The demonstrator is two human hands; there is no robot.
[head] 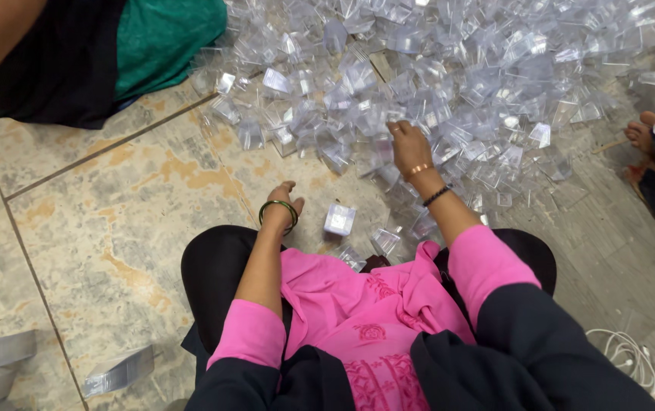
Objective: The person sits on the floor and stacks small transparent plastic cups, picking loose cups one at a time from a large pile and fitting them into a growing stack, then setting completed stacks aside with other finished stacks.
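Right hand (pixel 409 146): reaches forward into the near edge of the pile of clear plastic boxes (pixel 449 84); the fingers curl down among the pieces, and whether the grip is closed on one I cannot tell, since the fingertips are hidden in the plastic.
Left hand (pixel 285 199): rests low on the tiled floor (pixel 114 221) just beside the knee, fingers loosely bent, its grip empty.
Single box (pixel 339 219): one small clear box sits apart from the heap, on the floor between the two hands, closer to the left one.
Pile: spreads across the floor ahead of the person, pieces overlapping and tilted every way.
Doing it well: my judgement is that picking one piece from the loose edge, not from deep in the heap, keeps the rest from sliding; a light pinch on the walls should suit such thin plastic.
Nearby: another person's foot (pixel 639 133) touches the pile's right edge; a green garment (pixel 167 38) lies at the upper left.
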